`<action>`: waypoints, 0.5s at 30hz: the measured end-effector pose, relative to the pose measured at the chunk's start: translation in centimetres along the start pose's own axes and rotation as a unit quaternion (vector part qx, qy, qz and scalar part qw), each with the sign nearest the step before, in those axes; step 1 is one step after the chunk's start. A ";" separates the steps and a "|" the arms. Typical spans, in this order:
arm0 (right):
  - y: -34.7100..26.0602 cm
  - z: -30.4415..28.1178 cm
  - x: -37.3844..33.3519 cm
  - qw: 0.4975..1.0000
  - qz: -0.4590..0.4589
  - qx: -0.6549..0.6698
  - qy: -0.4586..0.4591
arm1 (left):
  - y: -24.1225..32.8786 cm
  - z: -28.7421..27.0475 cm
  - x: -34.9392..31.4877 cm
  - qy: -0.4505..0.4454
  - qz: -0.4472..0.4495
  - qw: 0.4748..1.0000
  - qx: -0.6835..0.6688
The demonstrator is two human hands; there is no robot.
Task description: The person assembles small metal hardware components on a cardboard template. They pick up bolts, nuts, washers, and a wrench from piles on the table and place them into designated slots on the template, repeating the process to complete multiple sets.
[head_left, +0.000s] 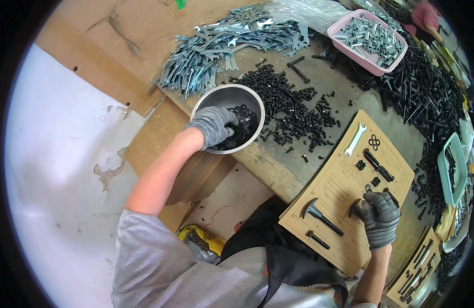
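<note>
My left hand (212,126), in a grey knit glove, reaches into a steel bowl (257,100) of black washers (242,132). Its fingers are curled among them, and what they hold is hidden. Over a tan printed board (329,177), my gloved right hand (382,218) is closed, its fingertips pointing down. What it pinches, if anything, cannot be made out. A black curved-head part (355,210) shows beside its fingers. The board also bears a silver wrench (356,139), a cluster of black rings (374,142), a long black bolt (378,165), a T-shaped black part (323,216) and a shorter bolt (318,239).
Black bolts (293,108) lie heaped right of the bowl, with a pile of flat wrenches (221,46) behind. A pink tub (373,68) holds silver sleeves. Along the right are black metal parts (416,97), a teal tray (445,169) and another loaded board (414,269).
</note>
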State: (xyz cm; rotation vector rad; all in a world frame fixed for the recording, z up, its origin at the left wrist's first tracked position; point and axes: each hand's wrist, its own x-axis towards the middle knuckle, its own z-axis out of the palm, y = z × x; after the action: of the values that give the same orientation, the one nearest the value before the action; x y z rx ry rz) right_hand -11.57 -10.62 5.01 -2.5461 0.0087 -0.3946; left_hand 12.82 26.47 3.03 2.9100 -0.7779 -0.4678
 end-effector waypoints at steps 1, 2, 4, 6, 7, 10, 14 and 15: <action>-0.2 0.0 0.0 1.000 -0.003 0.012 -0.002 | 0.5 -0.1 0.2 -0.011 -0.009 1.000 0.020; -0.6 0.0 0.1 1.000 0.005 0.009 -0.006 | 0.9 -0.2 0.5 -0.023 -0.017 0.999 0.041; -0.6 0.3 -0.2 0.999 0.019 0.028 -0.012 | 1.0 0.1 1.1 -0.027 -0.019 0.997 0.064; -1.2 0.5 -0.2 0.998 0.041 0.034 -0.027 | 0.6 0.4 1.7 -0.023 -0.015 0.996 0.090; -1.7 0.6 -0.2 0.999 0.027 0.024 -0.023 | 0.1 0.6 1.7 -0.022 -0.017 0.994 0.102; -3.0 0.2 -0.7 1.000 0.009 -0.007 -0.013 | -2.0 -1.1 -2.6 0.163 0.036 0.959 -0.228; -0.7 -2.1 -5.4 0.998 0.046 -0.040 0.001 | -3.3 -1.4 -12.8 0.018 0.101 0.772 -0.627; 0.5 -2.5 -6.7 0.997 0.074 -0.024 0.008 | -3.5 1.9 -13.6 -0.009 0.036 0.764 -0.644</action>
State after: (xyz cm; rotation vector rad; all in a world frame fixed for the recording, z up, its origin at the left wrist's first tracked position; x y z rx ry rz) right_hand -18.62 -11.78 4.88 -2.5695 0.2151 -0.3608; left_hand 2.71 36.23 4.33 1.5606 -0.2978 -0.6541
